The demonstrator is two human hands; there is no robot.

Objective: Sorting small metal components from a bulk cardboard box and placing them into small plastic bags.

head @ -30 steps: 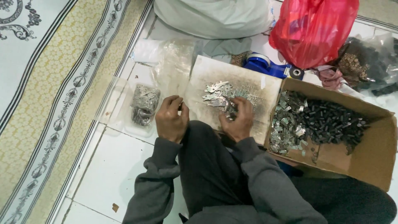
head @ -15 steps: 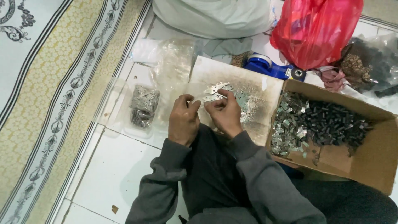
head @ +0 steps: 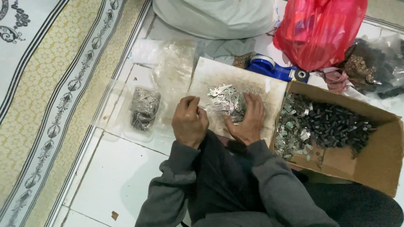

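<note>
A pile of small flat silver metal pieces (head: 225,98) lies on a worn cardboard sheet (head: 210,73) on the floor in front of me. My left hand (head: 190,122) rests at the sheet's near-left edge, its fingers curled in on what looks like a few of those pieces. To the right of it, my right hand (head: 249,117) lies palm down on the near side of the pile, fingers spread over the pieces. Both grey sleeves reach in from below, across my dark trouser leg.
An open cardboard box (head: 370,166) of silver and dark parts stands at my right. A clear plastic bag with metal pieces (head: 144,107) lies at the left. Behind are a blue tape dispenser (head: 271,67), a red plastic bag (head: 320,29), a white sack (head: 214,17) and a patterned carpet (head: 50,84).
One second ago the hands were apart, half a second ago they met over the pile. Now they have parted again, the left drawn back and the right laid on the pieces.
</note>
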